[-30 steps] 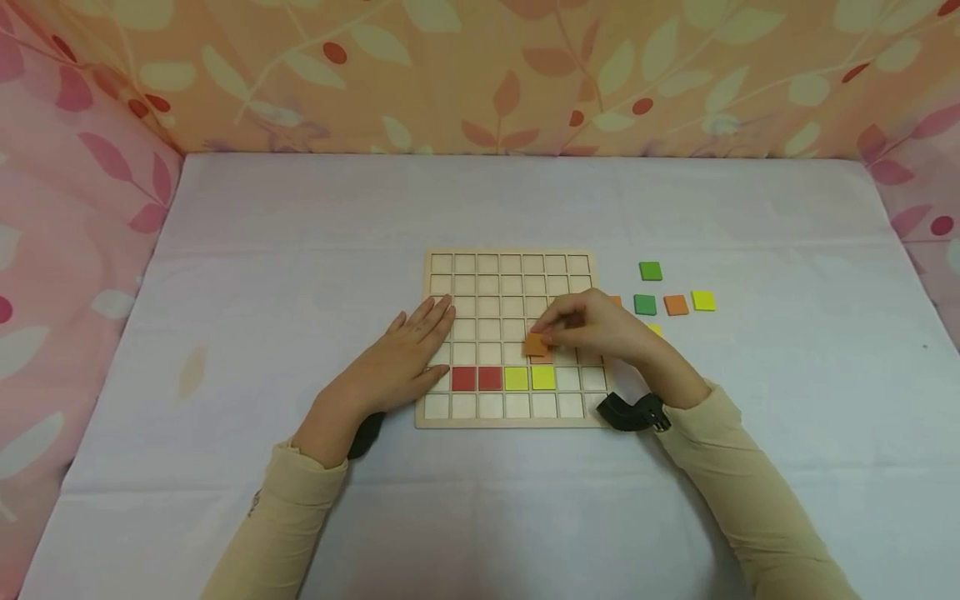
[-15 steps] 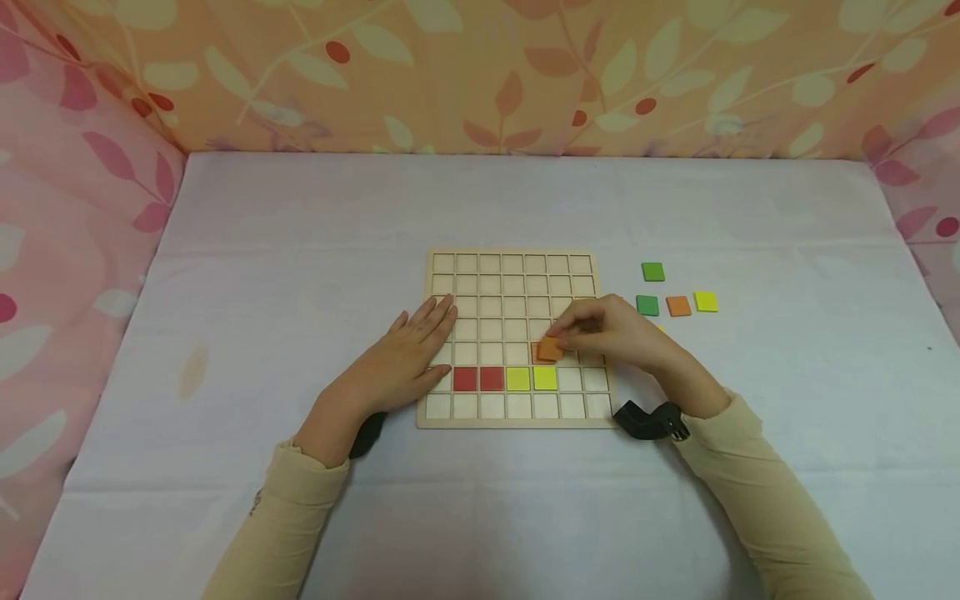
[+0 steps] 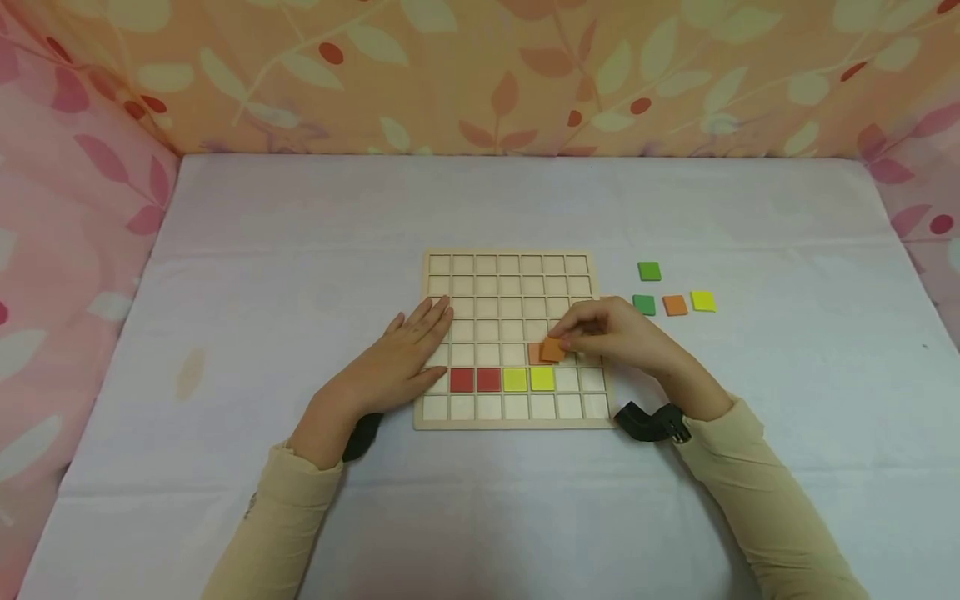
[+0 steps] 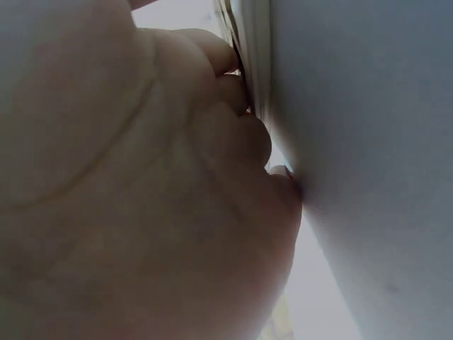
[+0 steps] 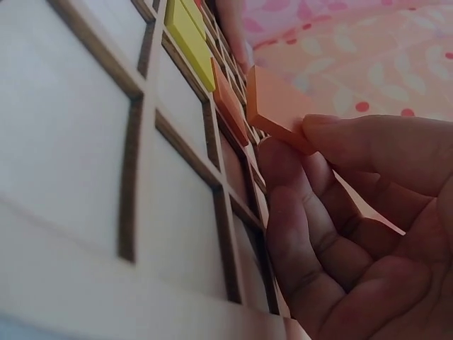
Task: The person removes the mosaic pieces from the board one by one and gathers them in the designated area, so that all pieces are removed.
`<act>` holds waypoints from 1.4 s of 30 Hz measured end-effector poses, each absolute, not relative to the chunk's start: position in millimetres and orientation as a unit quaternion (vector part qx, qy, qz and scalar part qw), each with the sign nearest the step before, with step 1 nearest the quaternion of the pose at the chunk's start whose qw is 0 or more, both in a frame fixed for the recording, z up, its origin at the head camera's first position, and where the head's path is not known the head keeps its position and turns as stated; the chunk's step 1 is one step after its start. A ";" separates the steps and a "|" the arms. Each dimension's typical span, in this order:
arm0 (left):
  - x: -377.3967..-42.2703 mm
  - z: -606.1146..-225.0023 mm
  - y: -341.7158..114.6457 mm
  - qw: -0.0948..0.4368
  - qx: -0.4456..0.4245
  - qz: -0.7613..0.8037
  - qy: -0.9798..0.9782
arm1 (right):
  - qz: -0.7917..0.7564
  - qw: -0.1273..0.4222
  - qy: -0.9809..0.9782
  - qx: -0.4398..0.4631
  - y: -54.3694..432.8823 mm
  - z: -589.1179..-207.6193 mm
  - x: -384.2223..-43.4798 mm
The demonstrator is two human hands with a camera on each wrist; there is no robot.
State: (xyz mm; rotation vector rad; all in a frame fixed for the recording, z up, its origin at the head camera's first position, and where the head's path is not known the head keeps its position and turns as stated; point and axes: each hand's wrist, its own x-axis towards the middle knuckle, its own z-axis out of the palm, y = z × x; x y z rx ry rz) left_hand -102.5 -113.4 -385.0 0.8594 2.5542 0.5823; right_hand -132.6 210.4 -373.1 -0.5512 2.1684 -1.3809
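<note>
A wooden grid board (image 3: 513,423) lies flat on the white-covered table. My right hand (image 3: 618,333) pinches an orange square tile (image 3: 553,349) between thumb and fingers, tilted over the board's right half. In the head view this tile partly covers another orange tile (image 3: 534,354) set in a cell. The right wrist view shows the pinched tile (image 5: 279,106) standing off the grid. Below that cell runs a row of two red tiles (image 3: 476,380) and two yellow tiles (image 3: 528,379). My left hand (image 3: 393,358) rests on the board's left edge with fingers extended; its palm (image 4: 141,191) fills the left wrist view.
Right of the board lie two green tiles (image 3: 649,271), an orange tile (image 3: 675,305) and a yellow tile (image 3: 702,301). A black wrist mount (image 3: 648,422) sits beside my right wrist. Patterned cloth walls (image 3: 525,75) stand at the back and sides.
My right hand has shifted slightly right with its orange tile, showing more of the orange tile in the cell. It now hides loose tiles beyond the board's right edge. My left hand stays put.
</note>
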 end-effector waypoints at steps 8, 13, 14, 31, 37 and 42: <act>-105.0 -388.3 -116.7 0.194 0.317 0.249 0.894 | -0.505 0.239 0.805 -0.200 216.0 -374.9 -129.8; -106.8 -390.9 -120.4 0.202 0.318 0.275 0.885 | -0.510 0.238 0.806 -0.186 218.0 -373.7 -129.0; -107.0 -390.9 -121.3 0.203 0.318 0.282 0.882 | -0.509 0.237 0.806 -0.186 218.2 -373.4 -129.1; -102.6 -389.8 -118.0 0.170 0.321 0.229 0.903 | -0.524 0.232 0.803 -0.166 230.0 -367.1 -130.7; -99.7 -389.1 -114.0 0.167 0.312 0.181 0.918 | -0.538 0.218 0.797 -0.165 237.9 -359.0 -130.9; -98.5 -388.1 -113.4 0.169 0.308 0.184 0.918 | -0.532 0.191 0.806 -0.173 244.3 -354.7 -130.3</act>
